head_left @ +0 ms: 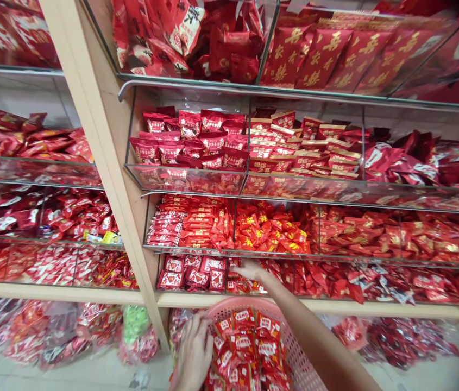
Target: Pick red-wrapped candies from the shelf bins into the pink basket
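Note:
A pink plastic basket with a perforated wall stands low in front of the shelves, filled with red-and-gold candy packets. My left hand lies over the basket's left rim, fingers close together and curled over it, beside the packets. My right hand reaches over the basket into a bottom-shelf compartment of small red packets. Its fingers look stretched out flat and a little blurred, with nothing visible in them. Just left of it are dark red packets with white heart-printed fronts.
Tiered shelves with clear dividers hold many red packets. A wooden upright parts the left shelves from the right ones. A glass shelf edge runs just above my right hand. Bagged goods lie on the floor below.

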`<state>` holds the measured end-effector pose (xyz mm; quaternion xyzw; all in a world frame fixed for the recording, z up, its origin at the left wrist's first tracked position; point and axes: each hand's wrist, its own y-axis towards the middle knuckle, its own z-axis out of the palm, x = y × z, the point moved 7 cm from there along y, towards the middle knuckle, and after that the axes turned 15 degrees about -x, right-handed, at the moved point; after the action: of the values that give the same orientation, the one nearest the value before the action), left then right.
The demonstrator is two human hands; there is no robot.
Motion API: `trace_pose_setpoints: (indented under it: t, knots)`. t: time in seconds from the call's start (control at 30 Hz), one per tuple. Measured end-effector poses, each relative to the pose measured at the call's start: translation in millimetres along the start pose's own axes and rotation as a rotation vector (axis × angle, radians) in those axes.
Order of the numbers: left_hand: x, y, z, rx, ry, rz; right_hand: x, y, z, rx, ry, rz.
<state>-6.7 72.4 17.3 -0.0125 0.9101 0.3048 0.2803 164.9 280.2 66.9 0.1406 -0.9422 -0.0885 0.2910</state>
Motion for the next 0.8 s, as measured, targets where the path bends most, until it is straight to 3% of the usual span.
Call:
trace_pose_setpoints:
  t: [0.3,0.47,0.63,0.8]
  knots:
    - [-2.8,1.3,-1.5,-0.008,-0.002,0.015,13.5,-40.3,-5.1,0.008,-0.100,-0.248]
    - [-4.5,2.2,-3.4,-0.003,0.002,0.019,19.4,-62.2,-6.5,0.026,-0.093,-0.319]
    - [-5.4,2.9,-3.8,-0.007,0.012,0.023,18.3,-60.8,-30.8,-0.113,-0.066,-0.307]
    - [-6.1,2.5,-4.6,-0.003,0.007,0.019,-22.4,-30.7,-59.0,-0.286,-0.136,-0.127]
